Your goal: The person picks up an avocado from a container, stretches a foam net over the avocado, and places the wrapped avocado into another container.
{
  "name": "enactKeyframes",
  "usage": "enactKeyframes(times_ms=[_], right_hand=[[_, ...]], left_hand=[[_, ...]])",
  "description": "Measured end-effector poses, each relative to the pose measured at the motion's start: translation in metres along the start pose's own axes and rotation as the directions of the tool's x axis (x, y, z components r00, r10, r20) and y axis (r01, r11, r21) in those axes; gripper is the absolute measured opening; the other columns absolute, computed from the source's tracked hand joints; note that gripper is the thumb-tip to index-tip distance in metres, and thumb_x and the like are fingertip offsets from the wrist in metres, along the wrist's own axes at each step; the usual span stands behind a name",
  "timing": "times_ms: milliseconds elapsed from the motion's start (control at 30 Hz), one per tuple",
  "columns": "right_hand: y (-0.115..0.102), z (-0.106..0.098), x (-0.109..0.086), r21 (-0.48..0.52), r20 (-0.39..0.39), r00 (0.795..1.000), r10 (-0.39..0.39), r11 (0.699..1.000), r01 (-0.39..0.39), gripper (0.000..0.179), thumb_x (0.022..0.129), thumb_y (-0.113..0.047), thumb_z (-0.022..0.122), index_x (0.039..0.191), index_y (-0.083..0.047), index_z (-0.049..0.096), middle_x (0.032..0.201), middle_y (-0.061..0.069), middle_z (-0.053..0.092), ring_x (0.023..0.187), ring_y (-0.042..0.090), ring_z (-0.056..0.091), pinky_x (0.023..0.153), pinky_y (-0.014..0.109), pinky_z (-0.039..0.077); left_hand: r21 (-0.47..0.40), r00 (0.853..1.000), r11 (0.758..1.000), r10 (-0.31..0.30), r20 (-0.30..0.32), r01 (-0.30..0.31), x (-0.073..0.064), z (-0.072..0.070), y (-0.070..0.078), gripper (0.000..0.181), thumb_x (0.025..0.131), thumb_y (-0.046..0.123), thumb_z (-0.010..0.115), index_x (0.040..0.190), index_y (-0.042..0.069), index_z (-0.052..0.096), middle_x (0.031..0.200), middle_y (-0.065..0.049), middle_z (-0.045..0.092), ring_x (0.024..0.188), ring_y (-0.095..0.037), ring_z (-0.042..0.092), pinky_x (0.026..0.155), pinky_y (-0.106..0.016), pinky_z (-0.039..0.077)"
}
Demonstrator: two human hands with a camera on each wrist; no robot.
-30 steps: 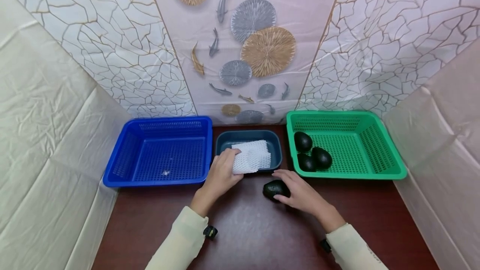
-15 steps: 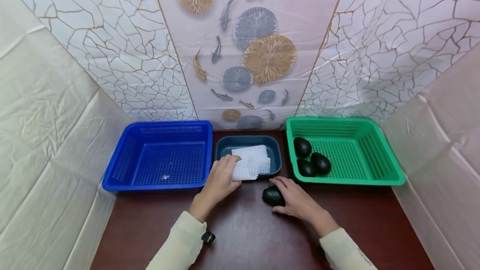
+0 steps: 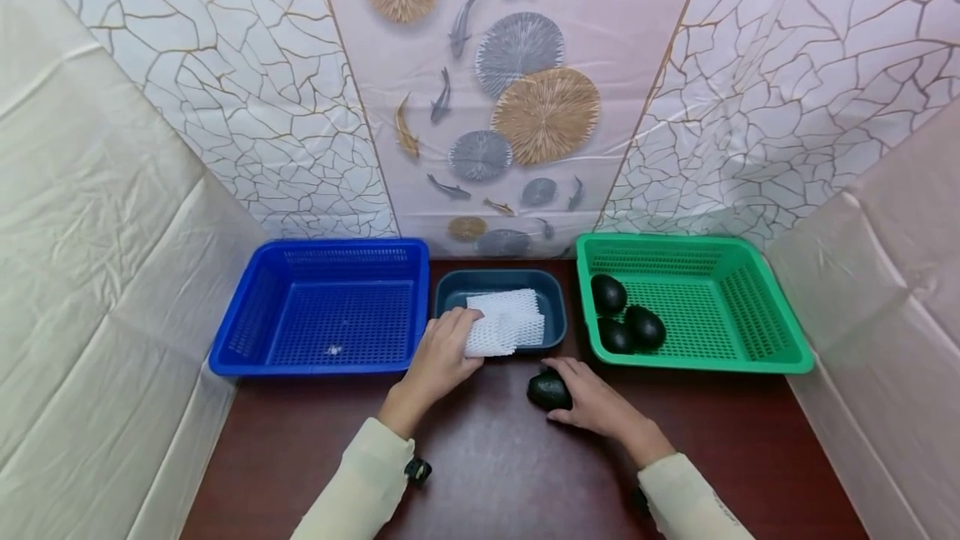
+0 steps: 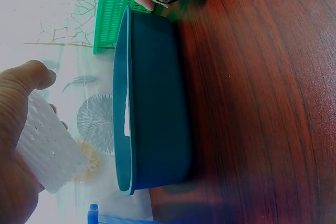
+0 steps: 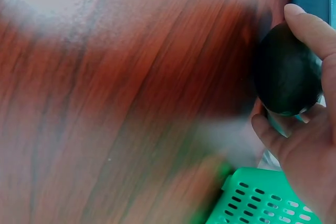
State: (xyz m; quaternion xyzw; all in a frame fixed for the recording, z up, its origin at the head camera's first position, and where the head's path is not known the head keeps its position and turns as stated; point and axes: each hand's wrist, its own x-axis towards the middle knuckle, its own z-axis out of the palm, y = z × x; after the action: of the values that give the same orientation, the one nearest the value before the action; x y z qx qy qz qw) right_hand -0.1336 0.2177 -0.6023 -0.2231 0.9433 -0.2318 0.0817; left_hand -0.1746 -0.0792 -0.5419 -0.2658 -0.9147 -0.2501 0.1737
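Observation:
My left hand (image 3: 442, 357) pinches a white foam net sleeve (image 3: 491, 338) at the front left of a small dark teal tray (image 3: 557, 307). More white foam netting (image 3: 517, 302) lies in the tray behind it. In the left wrist view, the gripped netting (image 4: 50, 145) sits above the tray's rim, between thumb and fingers. My right hand (image 3: 598, 403) holds a dark avocado (image 3: 547, 391) just in front of the tray's right corner. The right wrist view shows thumb and fingers around this avocado (image 5: 286, 72); part of the fingers is hidden behind it.
A blue perforated basket (image 3: 315, 369) stands left of the tray, with a small white scrap (image 3: 333, 349) on its bottom. To the right is a green perforated basket (image 3: 705, 362) with three avocados (image 3: 645, 328) at its left side. Cloth walls (image 3: 480, 90) surround the brown table (image 3: 495, 457).
The head view has shifted slightly. Both hands keep their holds on the foam net sleeve and the avocado, with hardly any movement.

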Motion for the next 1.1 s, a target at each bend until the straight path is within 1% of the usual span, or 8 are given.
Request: enactKeyframes(times_ms=[100, 233, 433, 667, 800, 900, 1000, 1100], right_hand=[[0.001, 0.001, -0.001, 0.013, -0.003, 1.000, 0.000, 1.000, 0.000, 0.082, 0.082, -0.031, 0.088, 0.150, -0.012, 0.047, 0.144, 0.010, 0.055, 0.134, 0.029, 0.052, 0.105, 0.049, 0.049], [0.002, 0.003, -0.003, 0.012, -0.026, 0.999, -0.019, 1.000, 0.019, 0.079, 0.082, -0.032, 0.089, 0.147, -0.010, 0.050, 0.141, 0.008, 0.057, 0.130, 0.028, 0.054, 0.102, 0.049, 0.051], [0.005, 0.006, -0.005, 0.028, -0.048, 0.999, -0.015, 0.999, 0.016, 0.074, 0.082, -0.033, 0.089, 0.143, -0.010, 0.054, 0.137, 0.005, 0.059, 0.126, 0.024, 0.056, 0.100, 0.047, 0.052], [0.004, 0.005, -0.009, 0.098, -0.088, 0.996, -0.016, 0.995, 0.025, 0.073, 0.081, -0.030, 0.089, 0.142, -0.008, 0.055, 0.132, 0.002, 0.059, 0.118, 0.018, 0.061, 0.097, 0.044, 0.054], [0.000, 0.002, -0.016, 0.142, -0.105, 0.994, 0.012, 0.990, 0.003, 0.073, 0.082, -0.028, 0.089, 0.143, -0.009, 0.054, 0.130, 0.000, 0.057, 0.116, 0.018, 0.061, 0.096, 0.044, 0.054], [-0.003, -0.003, -0.021, 0.172, -0.136, 0.990, 0.025, 0.985, -0.001, 0.074, 0.082, -0.027, 0.089, 0.144, -0.011, 0.053, 0.133, 0.001, 0.057, 0.118, 0.018, 0.060, 0.094, 0.044, 0.054], [-0.004, -0.008, -0.025, 0.195, -0.172, 0.985, 0.021, 0.981, 0.014, 0.075, 0.082, -0.025, 0.089, 0.146, -0.017, 0.052, 0.137, 0.002, 0.057, 0.119, 0.017, 0.059, 0.094, 0.042, 0.054], [-0.004, -0.013, -0.027, 0.208, -0.195, 0.981, 0.013, 0.978, 0.028, 0.073, 0.083, -0.024, 0.088, 0.146, -0.023, 0.051, 0.139, 0.001, 0.057, 0.118, 0.015, 0.059, 0.093, 0.039, 0.055]], left_hand=[[-0.009, 1.000, 1.000, -0.008, 0.000, 0.008, 0.000, -0.001, 0.000, 0.054, 0.079, 0.018, 0.086, 0.125, 0.011, 0.059, 0.117, -0.007, 0.067, 0.103, -0.025, 0.064, 0.085, -0.043, 0.052], [-0.017, 1.000, 1.000, -0.019, -0.011, 0.019, 0.000, -0.002, 0.000, 0.053, 0.079, 0.017, 0.086, 0.125, 0.011, 0.059, 0.117, -0.007, 0.068, 0.103, -0.025, 0.064, 0.084, -0.043, 0.052], [-0.027, 1.000, 1.000, -0.016, -0.019, 0.016, 0.001, -0.001, -0.001, 0.053, 0.079, 0.018, 0.086, 0.125, 0.011, 0.059, 0.117, -0.007, 0.068, 0.104, -0.025, 0.065, 0.083, -0.042, 0.052], [-0.025, 1.000, 1.000, -0.010, -0.024, 0.009, 0.001, -0.001, 0.001, 0.054, 0.078, 0.017, 0.086, 0.125, 0.011, 0.060, 0.117, -0.006, 0.068, 0.105, -0.025, 0.065, 0.082, -0.042, 0.052], [-0.019, 1.000, 1.000, -0.009, -0.009, 0.009, 0.000, -0.001, 0.002, 0.054, 0.078, 0.018, 0.086, 0.125, 0.012, 0.059, 0.117, -0.006, 0.068, 0.104, -0.024, 0.064, 0.082, -0.041, 0.052], [-0.014, 1.000, 1.000, -0.009, 0.002, 0.009, -0.001, -0.002, 0.004, 0.054, 0.079, 0.018, 0.086, 0.125, 0.012, 0.059, 0.116, -0.006, 0.067, 0.103, -0.024, 0.064, 0.081, -0.041, 0.051], [-0.012, 1.000, 1.000, -0.013, 0.008, 0.013, 0.000, -0.004, 0.005, 0.054, 0.079, 0.019, 0.086, 0.126, 0.013, 0.059, 0.116, -0.005, 0.067, 0.103, -0.024, 0.064, 0.082, -0.040, 0.051], [-0.010, 1.000, 1.000, -0.014, 0.009, 0.014, 0.000, -0.005, 0.005, 0.054, 0.080, 0.019, 0.086, 0.126, 0.013, 0.058, 0.117, -0.006, 0.067, 0.104, -0.024, 0.064, 0.082, -0.041, 0.051]])
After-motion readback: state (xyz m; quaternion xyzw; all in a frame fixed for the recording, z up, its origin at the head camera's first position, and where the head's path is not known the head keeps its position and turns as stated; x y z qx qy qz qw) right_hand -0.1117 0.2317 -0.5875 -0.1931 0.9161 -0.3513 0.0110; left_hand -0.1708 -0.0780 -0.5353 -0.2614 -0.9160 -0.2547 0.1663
